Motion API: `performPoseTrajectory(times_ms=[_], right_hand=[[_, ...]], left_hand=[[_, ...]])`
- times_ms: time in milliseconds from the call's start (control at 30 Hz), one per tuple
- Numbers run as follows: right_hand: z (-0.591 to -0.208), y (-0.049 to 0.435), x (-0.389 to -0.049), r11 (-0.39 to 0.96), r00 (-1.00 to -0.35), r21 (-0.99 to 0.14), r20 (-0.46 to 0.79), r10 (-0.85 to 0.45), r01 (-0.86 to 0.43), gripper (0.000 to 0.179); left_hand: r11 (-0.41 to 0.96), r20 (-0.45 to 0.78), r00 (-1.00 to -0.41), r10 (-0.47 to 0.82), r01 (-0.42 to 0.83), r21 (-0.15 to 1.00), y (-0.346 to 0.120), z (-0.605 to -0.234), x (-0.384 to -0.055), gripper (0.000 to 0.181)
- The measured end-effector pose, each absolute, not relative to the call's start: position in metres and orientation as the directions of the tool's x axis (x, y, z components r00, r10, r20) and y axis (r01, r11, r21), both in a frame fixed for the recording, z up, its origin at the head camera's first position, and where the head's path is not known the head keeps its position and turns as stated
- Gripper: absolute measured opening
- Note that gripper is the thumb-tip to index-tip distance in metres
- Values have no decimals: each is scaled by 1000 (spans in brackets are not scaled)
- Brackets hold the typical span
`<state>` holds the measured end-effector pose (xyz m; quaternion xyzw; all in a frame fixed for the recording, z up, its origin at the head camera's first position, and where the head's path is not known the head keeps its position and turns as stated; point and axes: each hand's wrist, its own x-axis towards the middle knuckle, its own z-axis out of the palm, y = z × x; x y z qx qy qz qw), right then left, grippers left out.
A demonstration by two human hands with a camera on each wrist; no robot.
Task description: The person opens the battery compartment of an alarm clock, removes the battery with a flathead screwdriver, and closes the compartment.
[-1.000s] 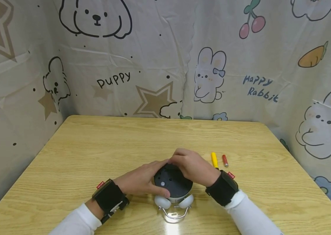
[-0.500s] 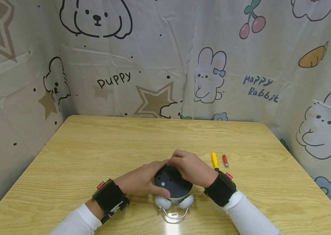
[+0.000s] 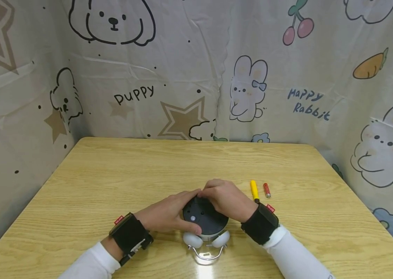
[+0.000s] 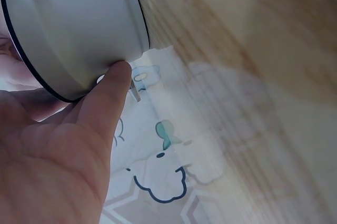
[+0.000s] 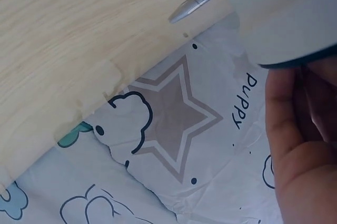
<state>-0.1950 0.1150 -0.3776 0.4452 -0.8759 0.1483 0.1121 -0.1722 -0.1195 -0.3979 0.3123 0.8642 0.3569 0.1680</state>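
Observation:
A twin-bell alarm clock lies on the table, its black back with small knobs facing up and its white bells and wire handle toward me. My left hand grips its left side, thumb on the near edge of the back and fingers reaching to the far rim; the left wrist view shows a finger against the pale casing. My right hand holds the far right part of the clock with curled fingers. What its fingertips touch on the back is hidden beneath the hand. A metal foot sticks out in the right wrist view.
A yellow-handled screwdriver lies beyond my right wrist, its tip end hidden. Beside it is a red battery. The wooden table is backed by a printed cloth along its far and side edges.
My right wrist and forearm have shifted slightly left, baring a little more of the screwdriver. The left hand and the clock stay in place.

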Motion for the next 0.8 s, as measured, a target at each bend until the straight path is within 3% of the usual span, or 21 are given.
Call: performPoseTrajectory(times_ms=[300,567,800], right_hand=[[-376,112,-192,561,-569,-131,338,-750,-817,17],[-369,115,-187,555,-549,-49,240,-800,-830,25],[-363,117,-185,538,-540,-60,178,-823,-841,30]], left_hand=[[534,-65,-743,666,413,738,-119,-398,-172,101],[519,-76,-732,677,401,755,-119,-399,-173,103],[523,-74,-734,676,407,749,-120,-398,-173,103]])
